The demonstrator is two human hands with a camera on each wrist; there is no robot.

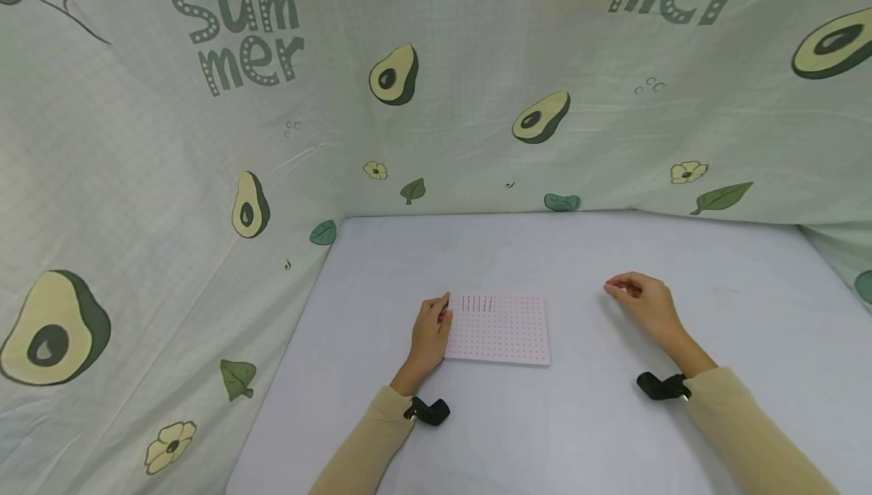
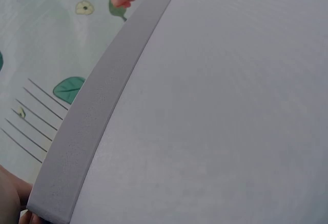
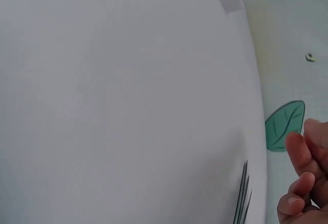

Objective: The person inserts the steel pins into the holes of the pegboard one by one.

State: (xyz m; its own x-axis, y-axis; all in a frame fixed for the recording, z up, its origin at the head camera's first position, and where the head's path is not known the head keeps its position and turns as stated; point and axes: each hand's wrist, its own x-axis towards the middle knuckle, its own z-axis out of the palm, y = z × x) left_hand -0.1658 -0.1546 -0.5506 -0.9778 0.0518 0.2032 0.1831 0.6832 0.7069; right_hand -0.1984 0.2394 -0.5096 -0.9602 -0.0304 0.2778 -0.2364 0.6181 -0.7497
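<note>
A pale pink pegboard (image 1: 497,336) with rows of small holes lies on the table. Several thin, dark needles (image 1: 477,303) stand upright along its far-left row, and their shafts show against the cloth in the left wrist view. At the board's left edge my left hand (image 1: 429,332) grips the corner between thumb and fingers. Off to the right of the board, my right hand (image 1: 643,304) hovers with thumb and forefinger tips together. Several dark needle tips (image 3: 242,196) appear beside it in the right wrist view, their lower ends out of frame; I cannot tell whether this hand holds them.
The board rests on a white table (image 1: 579,434). Hanging cloth (image 1: 463,154) printed with avocados and leaves borders the table's far edge and left side. A black wrist camera sits on each forearm, the right one (image 1: 661,387) low over the table.
</note>
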